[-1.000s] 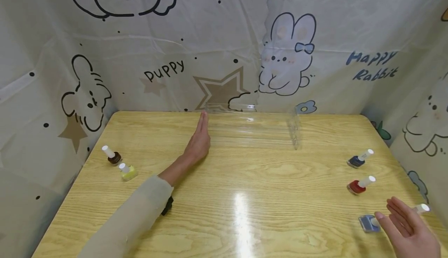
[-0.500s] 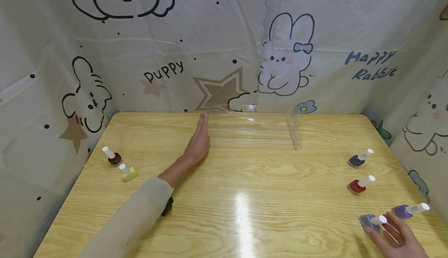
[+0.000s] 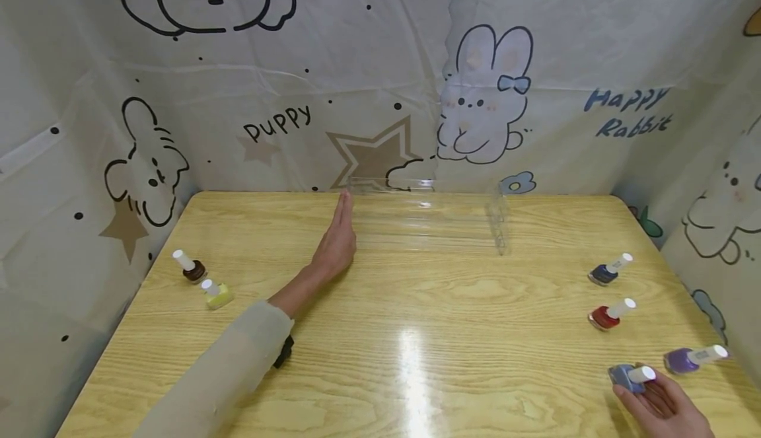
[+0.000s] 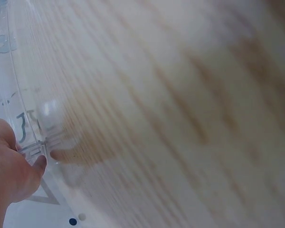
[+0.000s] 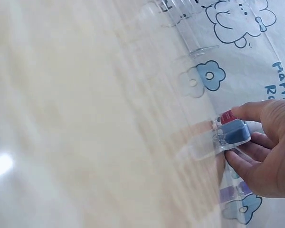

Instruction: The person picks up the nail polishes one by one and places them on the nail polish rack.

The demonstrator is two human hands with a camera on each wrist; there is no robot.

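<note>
Yellow wood-grain tabletop [image 3: 475, 319], cartoon-print cloth [image 3: 362, 48] behind; blue square-bodied glass nail-polish bottle [image 3: 621, 377], near right edge, pinched by right hand [image 3: 668, 406].
Likely light, stiff, slick, breakable; best held by white cylindrical cap [image 3: 642, 374] or flat sides; whether raised, hard to tell. Left hand [image 3: 337, 246], fingers straight, touches clear plastic rack [image 3: 425, 219] at back edge.

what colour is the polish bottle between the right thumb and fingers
Greyish blue: the bottle at the right hand, clearest in the right wrist view.
</note>
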